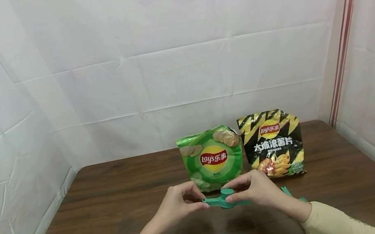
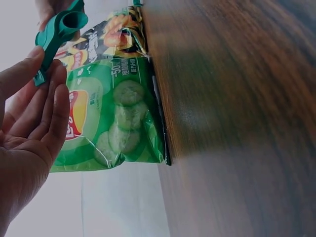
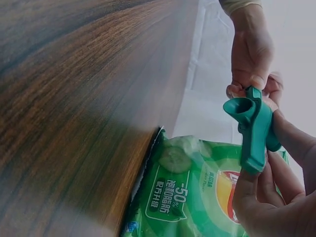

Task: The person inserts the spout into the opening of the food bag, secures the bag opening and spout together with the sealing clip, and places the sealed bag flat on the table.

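Observation:
A green plastic bag clip [image 1: 218,201] with a round spout is held up in front of the chip bags. My left hand [image 1: 177,203] pinches its left end between thumb and fingers. The right hand [image 1: 258,189] grips its middle, by the round cap. In the left wrist view the hollow spout of the clip [image 2: 58,30] shows, and in the right wrist view the clip [image 3: 257,136] spans both hands. Just behind stands a green Lay's chip bag [image 1: 214,160], with a black and yellow Lay's chip bag [image 1: 272,144] to its right.
Another green plastic piece [image 1: 286,191] lies on the dark wooden table [image 1: 118,196], partly hidden by the right forearm. White sheeting [image 1: 179,72] hangs behind the table and along both sides.

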{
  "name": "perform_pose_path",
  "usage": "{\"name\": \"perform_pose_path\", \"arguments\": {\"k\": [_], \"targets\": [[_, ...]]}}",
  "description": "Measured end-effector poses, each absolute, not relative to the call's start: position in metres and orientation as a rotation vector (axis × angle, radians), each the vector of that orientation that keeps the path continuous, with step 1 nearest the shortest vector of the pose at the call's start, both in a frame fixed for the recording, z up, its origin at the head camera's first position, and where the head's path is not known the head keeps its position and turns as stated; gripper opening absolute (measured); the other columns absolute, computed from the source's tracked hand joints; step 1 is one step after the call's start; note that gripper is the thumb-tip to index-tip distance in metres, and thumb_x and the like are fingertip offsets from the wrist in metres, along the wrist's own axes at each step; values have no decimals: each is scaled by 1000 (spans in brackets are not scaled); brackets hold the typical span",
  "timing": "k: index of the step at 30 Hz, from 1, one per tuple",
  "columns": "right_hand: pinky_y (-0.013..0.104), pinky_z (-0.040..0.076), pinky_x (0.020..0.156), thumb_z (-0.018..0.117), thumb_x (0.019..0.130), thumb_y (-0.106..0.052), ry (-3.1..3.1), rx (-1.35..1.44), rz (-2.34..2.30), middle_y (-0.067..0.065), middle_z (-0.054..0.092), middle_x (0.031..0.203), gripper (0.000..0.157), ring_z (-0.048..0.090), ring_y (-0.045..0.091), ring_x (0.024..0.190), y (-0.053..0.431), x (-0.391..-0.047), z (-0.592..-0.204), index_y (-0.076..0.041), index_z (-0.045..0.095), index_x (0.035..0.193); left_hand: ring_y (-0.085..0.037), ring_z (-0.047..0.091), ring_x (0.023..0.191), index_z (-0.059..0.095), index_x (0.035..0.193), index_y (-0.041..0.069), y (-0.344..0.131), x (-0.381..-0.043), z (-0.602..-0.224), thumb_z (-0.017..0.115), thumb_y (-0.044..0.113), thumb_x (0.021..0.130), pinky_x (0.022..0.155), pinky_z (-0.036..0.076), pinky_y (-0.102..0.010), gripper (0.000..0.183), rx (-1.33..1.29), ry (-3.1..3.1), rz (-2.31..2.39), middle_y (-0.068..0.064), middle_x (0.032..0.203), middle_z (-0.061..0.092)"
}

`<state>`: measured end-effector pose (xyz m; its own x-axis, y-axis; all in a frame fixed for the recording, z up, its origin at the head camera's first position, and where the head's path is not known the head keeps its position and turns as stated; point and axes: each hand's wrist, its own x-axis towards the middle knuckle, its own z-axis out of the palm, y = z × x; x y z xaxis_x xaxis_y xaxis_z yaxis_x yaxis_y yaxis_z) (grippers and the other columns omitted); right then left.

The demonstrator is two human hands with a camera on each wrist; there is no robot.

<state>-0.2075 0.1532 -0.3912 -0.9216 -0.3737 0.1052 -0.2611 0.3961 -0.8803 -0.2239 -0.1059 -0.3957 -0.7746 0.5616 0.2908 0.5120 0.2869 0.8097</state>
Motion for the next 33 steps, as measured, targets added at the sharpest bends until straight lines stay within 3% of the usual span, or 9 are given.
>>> {"name": "perform_pose_path", "arguments": {"k": [8, 16, 28, 33], "targets": [[28, 54, 64, 80, 75, -32, 2506, -564, -1560, 3, 74, 89, 32, 67, 12, 75, 153, -205, -390, -14, 76, 101, -10, 64, 75, 66, 88, 8, -108, -225, -395, 76, 13, 80, 67, 53, -27, 13, 944, 2448, 1521, -5, 84, 69], [29, 54, 64, 80, 75, -33, 2508, -564, -1543, 3, 74, 87, 32, 68, 13, 75, 153, -205, -390, -15, 76, 101, -13, 65, 76, 70, 91, 13, -112, -227, -394, 74, 19, 83, 67, 51, -24, 11, 863, 2361, 1530, -4, 85, 71], [27, 54, 63, 79, 76, -31, 2531, -596, -1541, 4, 74, 86, 30, 68, 11, 73, 152, -205, -388, -14, 76, 99, -11, 64, 66, 71, 81, 16, -108, -225, -396, 78, 24, 79, 60, 52, -24, 11, 851, 2499, 1572, 0, 76, 70], [27, 53, 63, 79, 75, -34, 2569, -580, -1508, 0, 75, 84, 27, 68, 10, 73, 151, -206, -389, -18, 76, 97, -7, 61, 61, 70, 77, 17, -105, -221, -397, 79, 21, 77, 56, 51, -24, 10, 846, 2589, 1567, 4, 71, 68]]}}
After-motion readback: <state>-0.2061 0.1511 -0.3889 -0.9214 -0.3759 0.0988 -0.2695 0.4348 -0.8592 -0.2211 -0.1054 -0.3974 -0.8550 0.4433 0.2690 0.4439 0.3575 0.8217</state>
